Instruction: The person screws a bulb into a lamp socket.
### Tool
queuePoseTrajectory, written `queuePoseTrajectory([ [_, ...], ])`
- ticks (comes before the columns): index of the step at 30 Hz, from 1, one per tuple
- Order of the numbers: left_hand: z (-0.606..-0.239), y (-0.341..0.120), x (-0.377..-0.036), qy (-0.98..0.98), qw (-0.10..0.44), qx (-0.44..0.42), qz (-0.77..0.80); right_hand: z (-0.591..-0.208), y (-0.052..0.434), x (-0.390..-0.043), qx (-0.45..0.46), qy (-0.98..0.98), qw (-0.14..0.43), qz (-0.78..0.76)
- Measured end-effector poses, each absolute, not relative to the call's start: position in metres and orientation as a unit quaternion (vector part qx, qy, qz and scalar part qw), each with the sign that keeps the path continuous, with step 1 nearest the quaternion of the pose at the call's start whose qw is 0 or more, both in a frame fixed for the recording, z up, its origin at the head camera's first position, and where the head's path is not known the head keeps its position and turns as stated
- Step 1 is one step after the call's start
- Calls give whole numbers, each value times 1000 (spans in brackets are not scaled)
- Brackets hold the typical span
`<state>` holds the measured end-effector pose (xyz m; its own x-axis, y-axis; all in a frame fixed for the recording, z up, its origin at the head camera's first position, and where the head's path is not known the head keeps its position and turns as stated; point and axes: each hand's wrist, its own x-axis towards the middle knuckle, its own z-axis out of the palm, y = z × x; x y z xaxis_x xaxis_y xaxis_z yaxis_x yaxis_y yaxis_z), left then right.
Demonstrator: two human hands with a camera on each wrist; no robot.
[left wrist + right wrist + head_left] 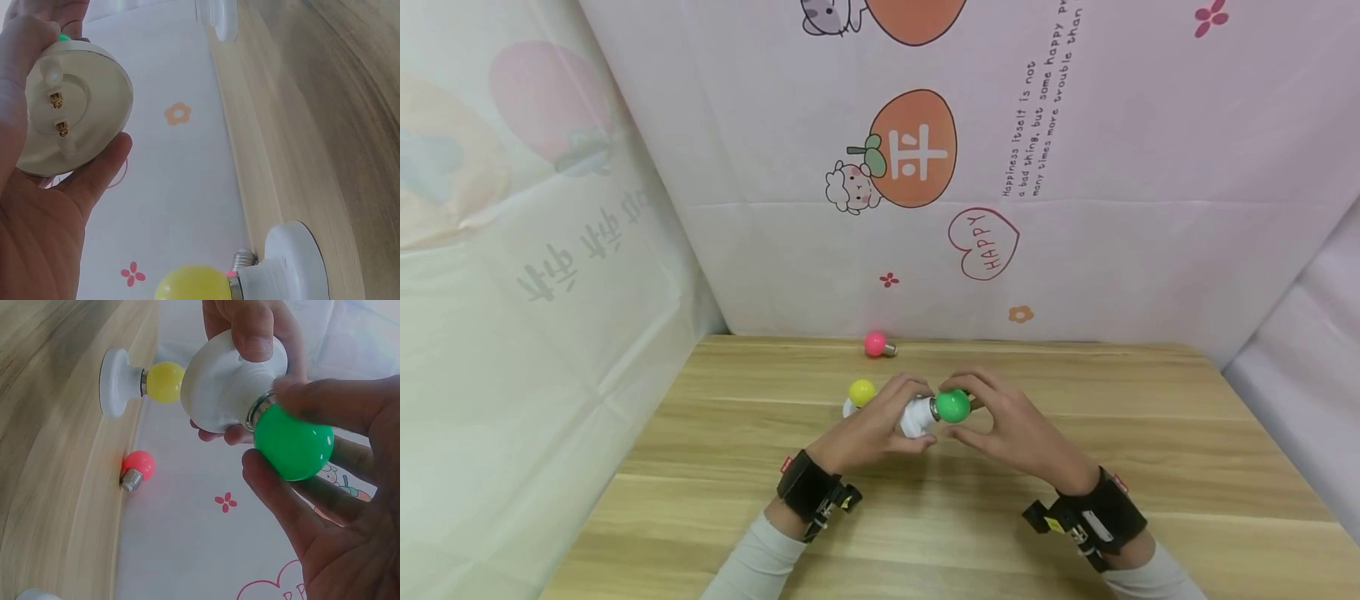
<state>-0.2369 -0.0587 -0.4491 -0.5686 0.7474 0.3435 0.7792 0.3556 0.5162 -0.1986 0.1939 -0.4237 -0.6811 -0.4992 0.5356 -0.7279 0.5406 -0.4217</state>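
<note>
Above the wooden table (pixel 1075 533) my left hand (pixel 880 425) grips a white lamp socket (pixel 917 417) (pixel 72 106) (pixel 228 381). Its flat base with two brass contacts faces the left wrist camera. My right hand (pixel 1000 421) pinches a green bulb (pixel 953 406) (pixel 292 442) whose metal thread sits in that socket. Just left of my hands, a second white socket (pixel 848 407) (pixel 294 265) (pixel 119 381) stands on the table with a yellow bulb (pixel 861 392) (pixel 194 284) (pixel 164 381) in it.
A loose pink bulb (pixel 876 344) (pixel 137 467) lies by the table's back edge, against the printed pink backdrop (pixel 1075 167). Another white socket (pixel 220 15) (pixel 31 595) shows at a frame edge in each wrist view. Cloth walls close in on both sides.
</note>
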Motion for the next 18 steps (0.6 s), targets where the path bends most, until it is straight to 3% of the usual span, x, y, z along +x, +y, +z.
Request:
queuePoseTrajectory([
  [10, -450, -59, -238, -822, 22, -465, -328, -423, 197, -200, 363, -855, 162, 333],
  [18, -450, -58, -238, -818, 31, -473, -327, -424, 195, -199, 318, -873, 136, 344],
])
